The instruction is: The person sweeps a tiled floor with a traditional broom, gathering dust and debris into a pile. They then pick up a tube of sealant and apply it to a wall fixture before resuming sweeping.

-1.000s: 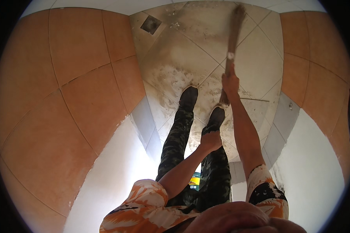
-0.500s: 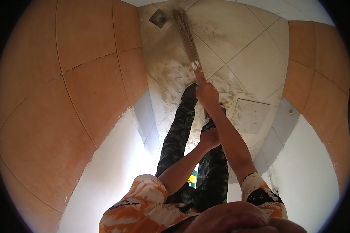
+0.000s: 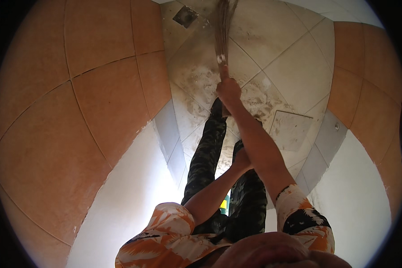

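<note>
My right hand [image 3: 229,90] is closed round the handle of a brown twig broom [image 3: 222,38], one finger stretched along it. The broom points away from me, its bristles over the far floor, and their tips run to the picture's upper edge. A short end of the handle shows below the hand. Bent across my body, my left arm brings my left hand [image 3: 242,158] to my right knee, in camouflage trousers [image 3: 207,152]. My right forearm partly covers that hand and its fingers are hidden.
Brown dirt smears the pale floor tiles [image 3: 286,58]. A dark square drain [image 3: 186,16] lies far left, a square floor hatch [image 3: 292,129] to the right. Orange-tiled walls [image 3: 102,107] enclose both sides. A green and yellow object [image 3: 224,204] shows between my legs.
My right hand has moved a little left and away from me with the broom. The bristles have swung right, farther from the drain. My left hand stays at the knee.
</note>
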Action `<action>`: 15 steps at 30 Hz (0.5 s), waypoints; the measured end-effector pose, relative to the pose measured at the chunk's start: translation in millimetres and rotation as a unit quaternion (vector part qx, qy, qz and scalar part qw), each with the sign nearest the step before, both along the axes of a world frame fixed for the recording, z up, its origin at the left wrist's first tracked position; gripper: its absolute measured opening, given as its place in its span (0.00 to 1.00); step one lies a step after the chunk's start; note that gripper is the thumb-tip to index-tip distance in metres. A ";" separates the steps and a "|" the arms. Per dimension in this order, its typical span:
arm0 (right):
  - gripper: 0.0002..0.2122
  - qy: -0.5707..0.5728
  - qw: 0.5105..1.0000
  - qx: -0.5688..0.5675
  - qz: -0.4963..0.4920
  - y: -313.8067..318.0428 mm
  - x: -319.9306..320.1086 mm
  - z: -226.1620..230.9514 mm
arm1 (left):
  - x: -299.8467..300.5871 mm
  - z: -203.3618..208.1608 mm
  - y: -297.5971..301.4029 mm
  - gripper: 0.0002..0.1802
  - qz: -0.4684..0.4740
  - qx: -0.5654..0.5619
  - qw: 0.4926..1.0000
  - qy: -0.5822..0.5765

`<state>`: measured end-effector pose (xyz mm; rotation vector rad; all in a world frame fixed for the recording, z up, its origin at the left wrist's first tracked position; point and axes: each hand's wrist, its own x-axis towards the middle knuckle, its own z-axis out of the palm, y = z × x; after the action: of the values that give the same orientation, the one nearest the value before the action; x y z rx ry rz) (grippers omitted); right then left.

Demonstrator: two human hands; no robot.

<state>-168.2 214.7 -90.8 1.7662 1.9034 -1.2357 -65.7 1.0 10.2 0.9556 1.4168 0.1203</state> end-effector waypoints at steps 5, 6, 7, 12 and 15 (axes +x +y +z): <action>0.40 -0.005 0.998 0.033 0.052 -27.7 10.9 55.0 | 6.9 -14.0 -23.4 0.31 0.088 0.000 0.996 -0.018; 0.39 -0.015 0.997 0.041 0.067 -32.5 18.0 62.7 | 5.0 -10.4 -16.2 0.32 0.041 -0.029 0.999 -0.014; 0.40 -0.008 0.999 0.037 0.037 -36.5 28.1 68.7 | 2.2 -5.1 -6.2 0.32 -0.012 -0.061 0.998 0.001; 0.40 -0.027 0.979 0.086 -0.183 7.5 111.0 44.2 | -6.6 15.2 34.7 0.27 -0.003 -0.082 0.996 0.033; 0.40 -0.015 0.942 0.192 -0.273 102.2 178.5 2.9 | -8.3 19.0 36.1 0.26 -0.001 -0.078 0.996 0.033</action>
<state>10.2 316.9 -87.9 2.6339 1.7840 -1.0151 -73.9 37.1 29.1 0.8391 1.4642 -0.0239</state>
